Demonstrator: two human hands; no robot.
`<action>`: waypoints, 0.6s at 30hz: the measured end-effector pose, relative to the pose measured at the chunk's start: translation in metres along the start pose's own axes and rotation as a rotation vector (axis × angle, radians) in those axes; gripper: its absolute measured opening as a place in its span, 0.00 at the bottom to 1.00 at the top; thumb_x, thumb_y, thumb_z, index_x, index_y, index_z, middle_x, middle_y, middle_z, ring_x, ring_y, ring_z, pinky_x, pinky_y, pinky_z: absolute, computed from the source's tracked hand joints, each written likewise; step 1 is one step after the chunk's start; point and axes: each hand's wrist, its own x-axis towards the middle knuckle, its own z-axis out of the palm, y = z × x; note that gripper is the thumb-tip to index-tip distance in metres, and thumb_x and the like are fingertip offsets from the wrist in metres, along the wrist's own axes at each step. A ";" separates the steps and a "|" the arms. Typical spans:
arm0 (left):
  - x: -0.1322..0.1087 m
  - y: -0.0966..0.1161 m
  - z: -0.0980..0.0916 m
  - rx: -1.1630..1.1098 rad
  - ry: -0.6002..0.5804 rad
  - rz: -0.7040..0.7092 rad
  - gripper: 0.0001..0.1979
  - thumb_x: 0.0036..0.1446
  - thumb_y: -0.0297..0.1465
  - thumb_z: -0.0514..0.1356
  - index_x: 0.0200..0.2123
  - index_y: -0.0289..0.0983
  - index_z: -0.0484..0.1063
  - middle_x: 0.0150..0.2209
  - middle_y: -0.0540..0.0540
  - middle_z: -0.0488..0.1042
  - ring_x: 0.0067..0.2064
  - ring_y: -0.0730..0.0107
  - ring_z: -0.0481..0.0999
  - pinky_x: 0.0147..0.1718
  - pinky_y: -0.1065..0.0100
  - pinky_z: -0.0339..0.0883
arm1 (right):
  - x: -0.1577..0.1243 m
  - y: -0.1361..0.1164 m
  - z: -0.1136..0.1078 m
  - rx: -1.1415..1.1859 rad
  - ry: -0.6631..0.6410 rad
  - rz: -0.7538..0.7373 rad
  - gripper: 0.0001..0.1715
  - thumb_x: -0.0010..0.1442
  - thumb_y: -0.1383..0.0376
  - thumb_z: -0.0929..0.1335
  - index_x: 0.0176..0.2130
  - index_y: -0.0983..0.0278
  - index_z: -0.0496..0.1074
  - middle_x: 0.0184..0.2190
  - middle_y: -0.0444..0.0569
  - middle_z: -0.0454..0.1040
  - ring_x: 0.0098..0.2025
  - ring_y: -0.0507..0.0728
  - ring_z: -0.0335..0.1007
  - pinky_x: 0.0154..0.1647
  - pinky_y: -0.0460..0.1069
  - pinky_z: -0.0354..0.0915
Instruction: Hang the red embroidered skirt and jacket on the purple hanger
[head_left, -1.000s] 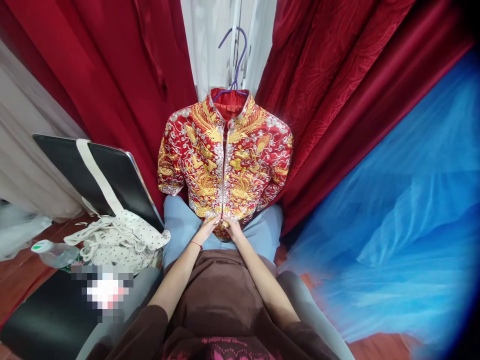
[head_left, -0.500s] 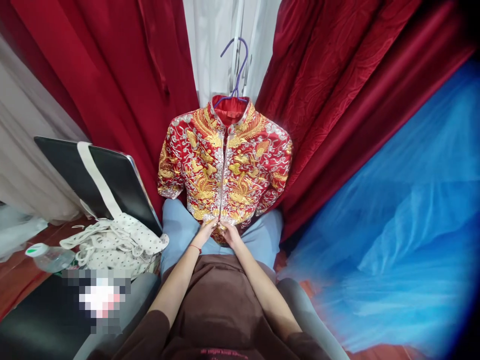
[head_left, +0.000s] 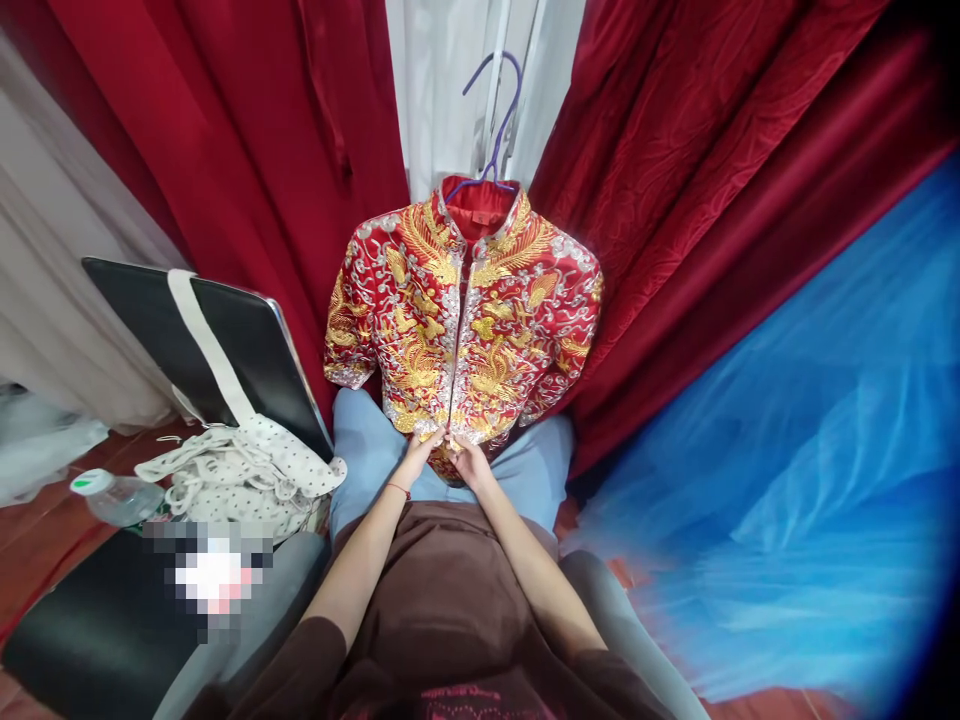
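Note:
A red jacket [head_left: 495, 330] with gold and silver embroidery rests against my knees, on a purple hanger [head_left: 517, 90]. Its front edges meet low down and part slightly toward the collar. My left hand [head_left: 421, 455] is closed on the bottom front hem, just left of the centre line. Beside it, my right hand [head_left: 469, 462] pinches the hem on the other side. The fingertips of both hands nearly touch at the front opening. Whatever small fastening lies between them is too small to make out.
Red curtains [head_left: 690, 200] hang on both sides of the jacket. At left stand a black chair [head_left: 135, 310], a white dotted cloth bag [head_left: 247, 480] and a plastic bottle [head_left: 124, 500]. Blue tulle [head_left: 810, 480] spreads over the right side.
The whole view has shifted slightly, so the jacket appears a little higher and further right. Both hands stay at the bottom hem, with the fingers slightly repositioned.

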 end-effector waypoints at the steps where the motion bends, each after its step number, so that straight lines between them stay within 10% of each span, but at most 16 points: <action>1: 0.000 0.000 -0.001 0.006 0.001 -0.014 0.24 0.41 0.37 0.75 0.42 0.34 0.77 0.45 0.39 0.81 0.48 0.60 0.79 0.53 0.60 0.66 | 0.000 0.000 0.000 -0.009 0.007 0.028 0.04 0.55 0.69 0.72 0.34 0.65 0.74 0.31 0.45 0.80 0.28 0.47 0.72 0.25 0.39 0.65; 10: 0.000 0.003 -0.001 -0.017 0.047 -0.060 0.25 0.36 0.37 0.76 0.39 0.33 0.77 0.37 0.42 0.81 0.37 0.65 0.79 0.43 0.63 0.69 | -0.006 -0.003 0.004 -0.336 -0.068 0.470 0.22 0.68 0.57 0.61 0.37 0.70 0.75 0.29 0.59 0.80 0.27 0.52 0.77 0.26 0.43 0.69; 18: 0.000 0.008 -0.003 0.030 0.043 -0.098 0.14 0.38 0.35 0.72 0.28 0.35 0.75 0.28 0.48 0.77 0.34 0.68 0.75 0.38 0.66 0.67 | -0.004 -0.001 0.006 -0.429 -0.073 0.049 0.17 0.59 0.54 0.70 0.33 0.66 0.77 0.26 0.49 0.80 0.24 0.50 0.74 0.23 0.42 0.63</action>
